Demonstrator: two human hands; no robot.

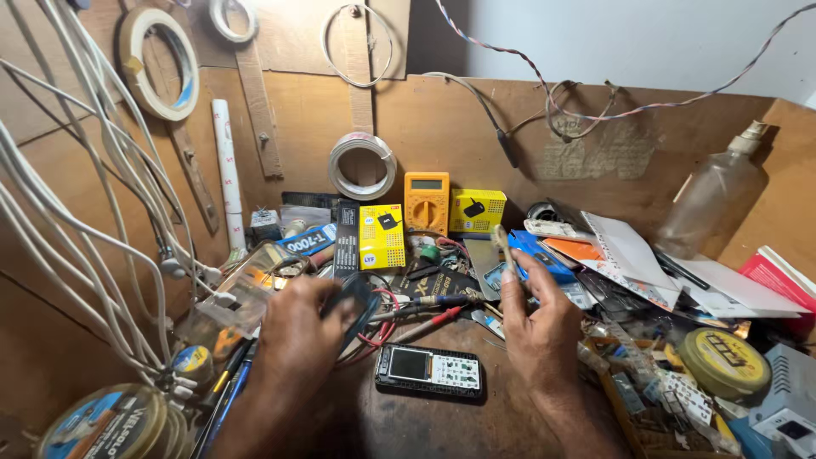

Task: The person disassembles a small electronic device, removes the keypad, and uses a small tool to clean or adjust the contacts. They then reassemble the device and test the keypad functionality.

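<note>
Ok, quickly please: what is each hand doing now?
Left hand: closed on a dark flat panel.
Right hand: closed on a small brush.

Beyond my fingers [523, 280] rises a back wall of brown plywood [459, 127], scuffed and patched, and above it a strip of pale painted wall [629, 38] shows at the upper right. More wooden boards [51, 102] close in the side left of my fingers, with upright wooden slats [259, 102] fixed to them. A third plywood panel [790, 170] angles in on the far right. Under my fingers lies the dark brown wooden desk [442, 425], worn and dull. Soft, even light falls from above; the left corner sits in warmer shadow, and the pale wall is the brightest patch.
</note>
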